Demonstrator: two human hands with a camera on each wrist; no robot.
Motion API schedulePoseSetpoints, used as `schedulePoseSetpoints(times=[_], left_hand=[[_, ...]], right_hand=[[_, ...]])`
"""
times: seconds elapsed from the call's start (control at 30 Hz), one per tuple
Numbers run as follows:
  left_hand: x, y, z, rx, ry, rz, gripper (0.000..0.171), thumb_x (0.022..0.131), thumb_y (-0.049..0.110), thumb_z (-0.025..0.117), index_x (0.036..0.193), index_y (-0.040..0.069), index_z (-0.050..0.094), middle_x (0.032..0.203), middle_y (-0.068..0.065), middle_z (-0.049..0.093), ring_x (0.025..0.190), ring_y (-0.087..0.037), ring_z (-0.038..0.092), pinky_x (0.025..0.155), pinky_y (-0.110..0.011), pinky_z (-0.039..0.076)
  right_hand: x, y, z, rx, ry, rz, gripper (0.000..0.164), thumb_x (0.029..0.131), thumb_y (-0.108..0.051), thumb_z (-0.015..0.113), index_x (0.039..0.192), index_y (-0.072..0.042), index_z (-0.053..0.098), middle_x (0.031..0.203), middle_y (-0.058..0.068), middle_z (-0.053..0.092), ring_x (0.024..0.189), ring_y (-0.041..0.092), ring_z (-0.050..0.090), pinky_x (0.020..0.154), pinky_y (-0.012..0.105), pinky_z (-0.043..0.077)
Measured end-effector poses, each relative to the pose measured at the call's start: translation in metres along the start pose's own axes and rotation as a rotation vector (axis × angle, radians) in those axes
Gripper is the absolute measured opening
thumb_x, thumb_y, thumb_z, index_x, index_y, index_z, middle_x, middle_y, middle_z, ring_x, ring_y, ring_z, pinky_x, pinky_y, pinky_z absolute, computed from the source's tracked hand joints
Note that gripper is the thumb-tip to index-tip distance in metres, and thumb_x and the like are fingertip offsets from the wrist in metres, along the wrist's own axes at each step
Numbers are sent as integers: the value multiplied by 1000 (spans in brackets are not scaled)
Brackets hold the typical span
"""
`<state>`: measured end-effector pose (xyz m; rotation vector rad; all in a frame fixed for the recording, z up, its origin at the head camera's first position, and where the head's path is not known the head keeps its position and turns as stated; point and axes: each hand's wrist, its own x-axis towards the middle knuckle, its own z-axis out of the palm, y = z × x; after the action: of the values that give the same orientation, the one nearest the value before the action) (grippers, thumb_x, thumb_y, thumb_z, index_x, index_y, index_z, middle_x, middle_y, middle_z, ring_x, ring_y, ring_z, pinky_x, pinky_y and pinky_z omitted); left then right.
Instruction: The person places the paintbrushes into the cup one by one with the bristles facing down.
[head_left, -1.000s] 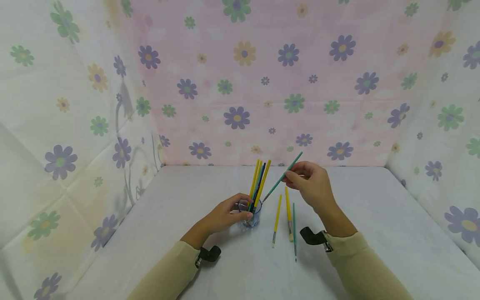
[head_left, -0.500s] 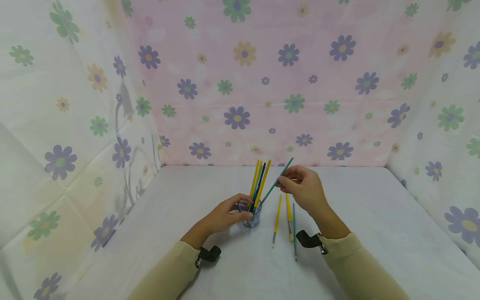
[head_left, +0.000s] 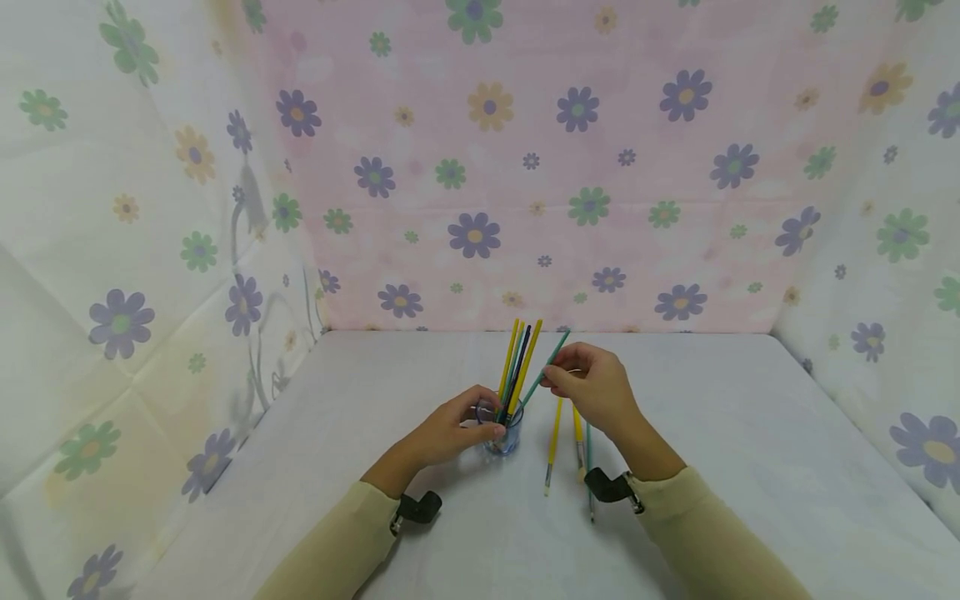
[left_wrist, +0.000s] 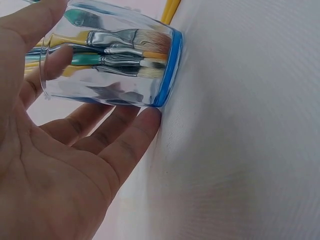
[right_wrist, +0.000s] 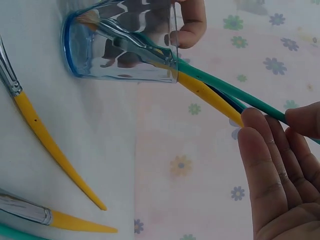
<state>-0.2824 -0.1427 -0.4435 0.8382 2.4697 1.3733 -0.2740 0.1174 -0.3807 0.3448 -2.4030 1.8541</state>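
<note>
My left hand (head_left: 450, 429) holds a clear glass (head_left: 502, 447) with a blue base (left_wrist: 172, 65), thumb and fingers on its sides. The glass stands upright on the white table, with several paintbrushes (head_left: 528, 360) inside, bristles down; their handles are yellow, green and dark. At its right, my right hand (head_left: 596, 385) pinches a green paintbrush (head_left: 536, 383) by the handle between thumb and fingers. That brush slants, its lower end inside the glass rim, as the right wrist view also shows the green handle (right_wrist: 235, 91) entering the mouth.
Right of the glass, a thin yellow paintbrush (head_left: 553, 450), a wider yellow paintbrush (head_left: 579, 442) and a green paintbrush (head_left: 591, 505) lie on the white table (head_left: 360, 367). Flowered cloth (head_left: 525, 192) hangs behind and at both sides.
My right hand has moved left and down, and the green paintbrush has sunk deeper into the glass. My left hand and the glass have stayed put.
</note>
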Motion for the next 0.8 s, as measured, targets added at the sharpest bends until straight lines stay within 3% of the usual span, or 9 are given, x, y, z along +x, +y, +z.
schedulePoseSetpoints(times=[0.17,0.53,0.8], left_hand=[[1,-2,0,-47,0,-17,46,85,49,67,120,27,46,124,6,56,114,-16,56,98,-46,44],[0,-1,0,-62,19,-95,72,82,51,69,136,45,22,124,7,56,114,-12,55,102,-53,39],[1,-1,-1,-30,-5,-99,66,82,54,67,137,46,32,124,11,55,119,-12,52,105,-51,38]], right_hand=[[1,4,7,-42,-12,11,13,88,-23,68,94,-12,63,91,4,69,83,19,70,71,34,58],[0,11,15,-96,-40,16,11,88,-22,69,92,-14,63,87,2,70,78,15,70,70,35,58],[0,14,18,-109,-50,30,14,89,-23,68,96,-12,63,89,3,70,82,21,70,68,30,58]])
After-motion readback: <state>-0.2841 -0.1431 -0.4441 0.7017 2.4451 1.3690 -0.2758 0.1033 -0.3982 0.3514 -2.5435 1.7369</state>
